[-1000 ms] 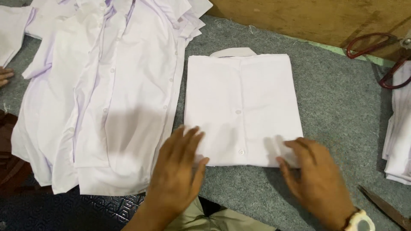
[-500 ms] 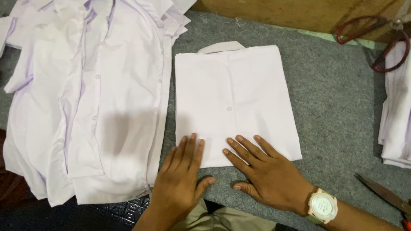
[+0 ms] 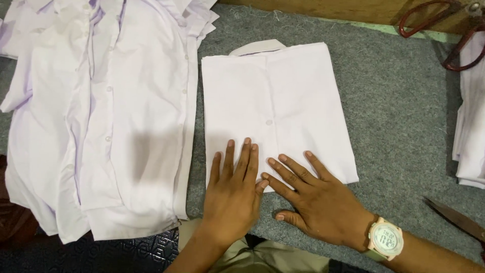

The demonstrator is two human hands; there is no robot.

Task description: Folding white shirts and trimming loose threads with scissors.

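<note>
Folded white shirt [image 3: 275, 108], rectangular, was laid flat at the centre of the frame on a grey felt-covered table [image 3: 399, 126], collar edge turned toward the top and one button visible near its middle. Left hand [image 3: 233, 189] was pressed palm down, fingers extended and close together, on the lower left part of the folded shirt; nothing was grasped. Right hand [image 3: 316, 199] was spread flat just beside it, fingers splayed over the shirt's lower edge, palm on the felt, nothing grasped; a pale wristwatch [image 3: 385, 239] was worn on that wrist. Stack of unfolded white shirts [image 3: 101, 116] was spread over the left of the frame. Red-handled scissors [image 3: 444, 30] were recorded at upper right, more white cloth [image 3: 471, 126] at the right edge, and a dark blade [image 3: 454, 218] at lower right.
</note>
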